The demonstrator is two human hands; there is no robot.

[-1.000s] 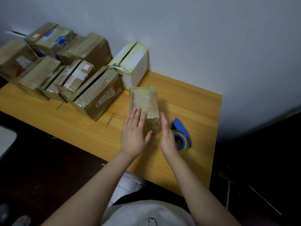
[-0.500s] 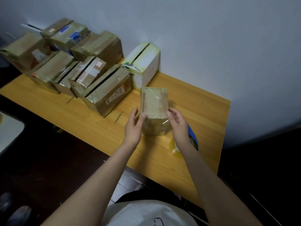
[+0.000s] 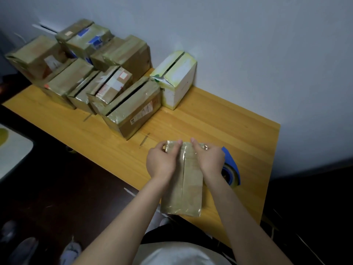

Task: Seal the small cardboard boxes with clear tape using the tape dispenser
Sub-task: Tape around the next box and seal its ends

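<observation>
The box (image 3: 189, 190) lies lengthwise in front of the person. Its long axis runs from the table's (image 3: 238, 123) near edge away toward the wall, and its near end reaches past that edge. Whether it rests on the table or is held just above it cannot be told.

Both hands hold its far end. The left hand (image 3: 162, 163) curls round the far left corner and the right hand (image 3: 210, 161) round the far right corner, with the thumbs on top on either side of the seam (image 3: 183, 178), which runs the length of the box between them.

The dispenser (image 3: 232, 169) lies on the table just to the right of the box, partly hidden behind the right wrist. The right hand is therefore the nearer one to fetch it, while the left can steady the box. The tape would likely be drawn along the seam, toward or away from the body.
</observation>
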